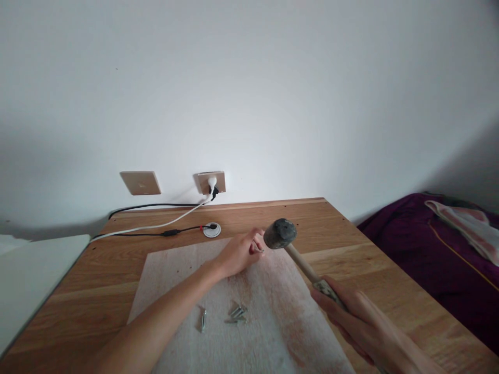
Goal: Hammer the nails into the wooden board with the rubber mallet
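Observation:
Toward the far edge of a pale, worn board [171, 291], my left hand [244, 252] is closed, its fingertips pinching a small silver nail [262, 251]. Most of that nail is hidden by the fingers. My right hand [351, 311] is wrapped round the grip of a rubber mallet [279, 233] with a black head and a wooden handle. The mallet head is raised just right of my left fingers, apart from them. Nearer to me on the board lie a small heap of silver nails [237, 312] and more nails [203, 320] to its left.
The board lies on a wooden tabletop [343, 259] against a white wall. Behind my left hand are a cable grommet [212, 230], a white cable [156, 226], black cables and a wall socket [218, 182]. A white panel [39, 280] stands left; purple fabric [413, 249] lies right.

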`<state>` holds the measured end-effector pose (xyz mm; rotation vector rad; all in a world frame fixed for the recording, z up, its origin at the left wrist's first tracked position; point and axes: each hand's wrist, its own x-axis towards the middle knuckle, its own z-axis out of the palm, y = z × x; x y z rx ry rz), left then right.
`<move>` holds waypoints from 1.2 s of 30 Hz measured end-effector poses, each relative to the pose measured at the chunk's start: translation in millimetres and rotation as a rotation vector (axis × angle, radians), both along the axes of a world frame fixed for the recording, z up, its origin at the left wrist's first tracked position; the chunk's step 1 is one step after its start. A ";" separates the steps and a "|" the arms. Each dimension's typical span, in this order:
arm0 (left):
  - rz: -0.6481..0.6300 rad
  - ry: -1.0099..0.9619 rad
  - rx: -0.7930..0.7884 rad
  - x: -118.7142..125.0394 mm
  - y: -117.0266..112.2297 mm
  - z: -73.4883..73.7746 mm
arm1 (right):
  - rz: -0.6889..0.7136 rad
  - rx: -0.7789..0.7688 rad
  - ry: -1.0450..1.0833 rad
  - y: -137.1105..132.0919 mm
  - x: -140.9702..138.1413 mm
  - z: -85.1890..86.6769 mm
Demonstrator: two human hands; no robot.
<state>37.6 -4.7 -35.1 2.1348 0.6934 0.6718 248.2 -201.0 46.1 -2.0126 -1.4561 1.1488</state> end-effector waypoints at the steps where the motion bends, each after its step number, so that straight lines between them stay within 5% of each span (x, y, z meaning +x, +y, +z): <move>1: -0.004 0.002 -0.006 0.0 0.3 -0.4 | -0.016 0.008 0.018 0.3 -2.0 3.2; 10: 0.058 0.022 0.038 1.4 -1.2 -1.7 | 0.039 -0.042 -0.009 2.7 2.3 -28.5; 19: 0.029 0.102 0.012 0.6 0.8 2.0 | -0.079 0.006 0.081 -6.5 -9.1 18.6; 24: 0.017 0.088 0.074 0.0 1.4 -1.1 | -0.026 0.098 -0.051 -3.2 -1.7 -9.8; 28: 0.052 0.089 0.131 0.0 1.9 -5.2 | 0.040 0.024 -0.070 3.3 3.0 -28.8; 36: 0.009 0.098 0.059 0.3 -0.1 3.4 | -0.090 0.067 0.030 -5.3 -11.9 14.7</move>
